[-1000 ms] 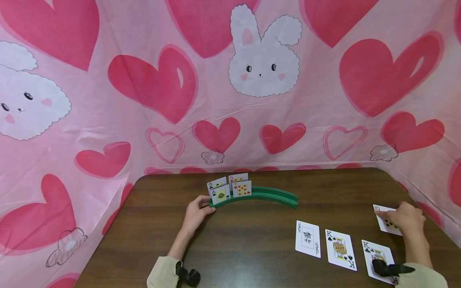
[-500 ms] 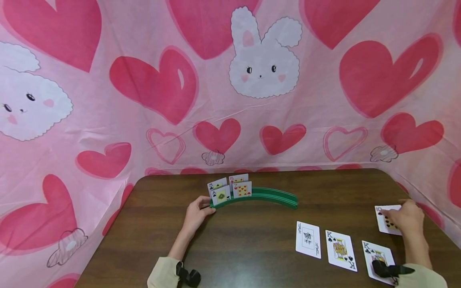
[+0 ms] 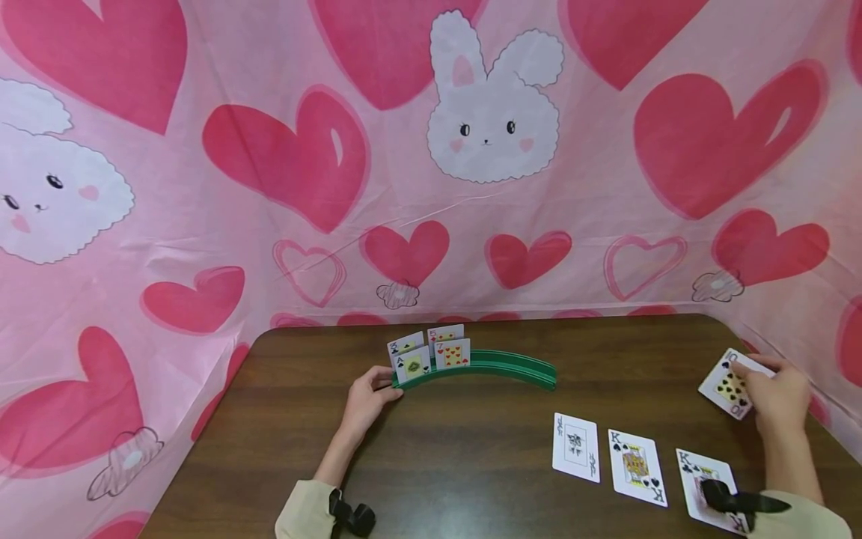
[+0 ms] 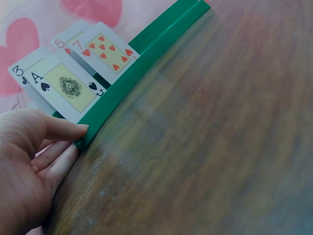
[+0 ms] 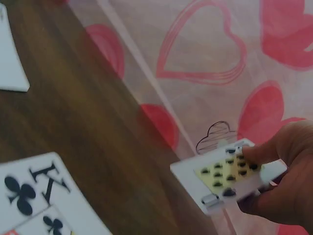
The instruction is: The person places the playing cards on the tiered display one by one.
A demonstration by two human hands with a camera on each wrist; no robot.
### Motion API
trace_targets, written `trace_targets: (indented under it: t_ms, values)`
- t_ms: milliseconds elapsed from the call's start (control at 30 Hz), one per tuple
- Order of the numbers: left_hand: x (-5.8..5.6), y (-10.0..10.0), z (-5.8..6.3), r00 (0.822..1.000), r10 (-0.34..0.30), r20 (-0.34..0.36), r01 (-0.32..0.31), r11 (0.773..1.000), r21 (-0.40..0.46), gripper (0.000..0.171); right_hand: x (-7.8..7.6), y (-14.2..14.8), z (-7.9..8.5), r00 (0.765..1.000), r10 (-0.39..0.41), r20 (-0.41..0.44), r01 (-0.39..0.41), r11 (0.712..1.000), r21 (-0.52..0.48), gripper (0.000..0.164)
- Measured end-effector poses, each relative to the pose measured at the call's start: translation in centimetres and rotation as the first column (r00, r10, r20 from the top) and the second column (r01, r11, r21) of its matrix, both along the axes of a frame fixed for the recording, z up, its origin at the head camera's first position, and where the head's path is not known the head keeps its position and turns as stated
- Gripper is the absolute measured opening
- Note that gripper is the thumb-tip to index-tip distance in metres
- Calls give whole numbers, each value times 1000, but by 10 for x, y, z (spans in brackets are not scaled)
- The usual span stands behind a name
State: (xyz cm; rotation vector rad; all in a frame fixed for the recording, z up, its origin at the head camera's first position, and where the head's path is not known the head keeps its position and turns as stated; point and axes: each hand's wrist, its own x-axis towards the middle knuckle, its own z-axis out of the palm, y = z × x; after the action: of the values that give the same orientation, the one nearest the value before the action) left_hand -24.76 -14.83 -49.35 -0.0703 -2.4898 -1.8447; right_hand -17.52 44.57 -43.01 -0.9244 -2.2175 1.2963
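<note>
Pinches the black ten [image 3: 727, 385] in the right hand [image 3: 781, 393], grips the green card holder [image 3: 515, 367] in the left hand [image 3: 366, 403], likely for steadiness.

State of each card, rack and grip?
Black ten: tilted, apparently raised.
Right grip: pinching black ten.
Green rack: cards at left, bare at right.
Left grip: pinching green rack's left end.
Ace of spades: standing, front row.
Seven of hearts: standing, front row.
Three of clubs: standing, back row, partly covered.
Red five: standing, back row, partly covered.
Joker: flat, face up.
King of spades: flat, face up.
King of clubs: flat, face up, partly hidden.
</note>
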Motion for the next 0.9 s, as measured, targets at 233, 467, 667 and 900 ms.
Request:
trace_targets:
  t_ms: [233, 467, 667, 900]
  values:
    - [0, 1, -1, 1000, 2, 4, -2, 1000, 7, 31, 2, -1, 7, 997, 14, -81, -28, 985, -169, 35]
    - [-1, 1, 0, 1000, 7, -5, -7, 1000, 11, 32, 5, -9, 15, 972, 11, -234, -76, 961, -267, 43]
    - [-1, 1, -1, 1000, 9, -2, -9, 1000, 3, 31, 5, -17, 23, 955, 47, -292, -119, 965, -235, 43]
    - [-2, 0, -1, 1000, 5, -7, -5, 1000, 9, 31, 6, -26, 36, 937, 8, -348, -96, 967, -235, 45]
